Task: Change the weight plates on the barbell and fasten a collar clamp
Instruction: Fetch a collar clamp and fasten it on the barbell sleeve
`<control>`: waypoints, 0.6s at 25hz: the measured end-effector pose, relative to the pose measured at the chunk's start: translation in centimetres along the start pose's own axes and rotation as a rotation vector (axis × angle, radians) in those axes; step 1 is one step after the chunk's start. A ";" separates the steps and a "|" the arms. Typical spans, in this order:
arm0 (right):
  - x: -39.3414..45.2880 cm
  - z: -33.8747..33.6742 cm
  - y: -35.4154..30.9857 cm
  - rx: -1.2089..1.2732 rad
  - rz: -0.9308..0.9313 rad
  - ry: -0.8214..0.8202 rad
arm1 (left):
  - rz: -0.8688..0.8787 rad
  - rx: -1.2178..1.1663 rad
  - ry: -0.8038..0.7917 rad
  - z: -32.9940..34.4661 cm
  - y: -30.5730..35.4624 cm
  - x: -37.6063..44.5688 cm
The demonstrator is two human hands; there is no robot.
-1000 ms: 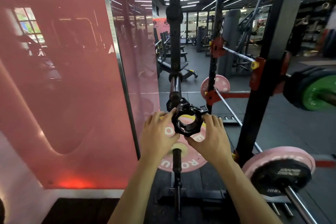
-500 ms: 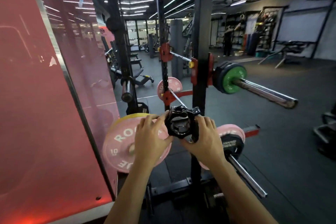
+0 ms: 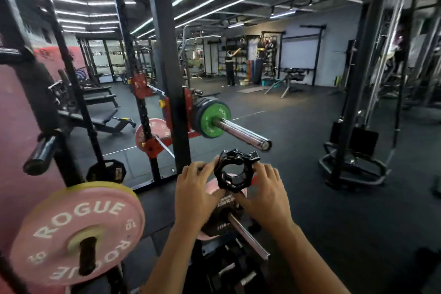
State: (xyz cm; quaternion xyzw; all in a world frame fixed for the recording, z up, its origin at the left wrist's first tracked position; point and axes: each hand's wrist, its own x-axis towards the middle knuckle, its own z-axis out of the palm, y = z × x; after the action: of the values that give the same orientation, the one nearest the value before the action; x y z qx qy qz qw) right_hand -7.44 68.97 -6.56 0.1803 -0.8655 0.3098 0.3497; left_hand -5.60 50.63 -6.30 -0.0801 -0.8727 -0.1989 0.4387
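A black ring-shaped collar clamp (image 3: 235, 172) is held in front of me between both hands. My left hand (image 3: 194, 194) pinches its left side and my right hand (image 3: 267, 194) pinches its right side. Beyond and above them the barbell sleeve (image 3: 243, 135) juts out of the rack, bright steel, bare from the plates to its tip. A green plate (image 3: 211, 119) sits outermost on it, with dark plates behind. The clamp is clear of the sleeve, below its tip.
A pink ROGUE plate (image 3: 71, 238) hangs on a storage peg at lower left. Behind my hands a second peg (image 3: 248, 234) holds a pink and a black plate. The black rack upright (image 3: 167, 59) stands left of the sleeve. A cable machine base (image 3: 353, 169) sits right. A person stands far back.
My view has swung right, from the storage pegs toward the racked barbell. Both hands carried the collar clamp along, and it now sits just below the sleeve's tip.
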 end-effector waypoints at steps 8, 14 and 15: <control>3.2 -2.5 10.1 0.017 -0.006 0.030 | -0.019 -0.010 -0.019 9.4 5.6 2.9; 5.2 -0.9 14.0 0.040 0.023 -0.013 | -0.033 0.039 -0.037 13.1 6.0 4.6; 5.6 -0.5 14.4 0.052 0.024 -0.009 | -0.037 0.041 -0.037 13.7 5.7 5.0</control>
State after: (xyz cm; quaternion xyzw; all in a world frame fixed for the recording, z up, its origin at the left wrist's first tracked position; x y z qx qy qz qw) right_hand -18.70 79.43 -8.17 0.1803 -0.8608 0.3357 0.3374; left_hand -16.82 61.38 -8.08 -0.0585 -0.8859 -0.1878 0.4200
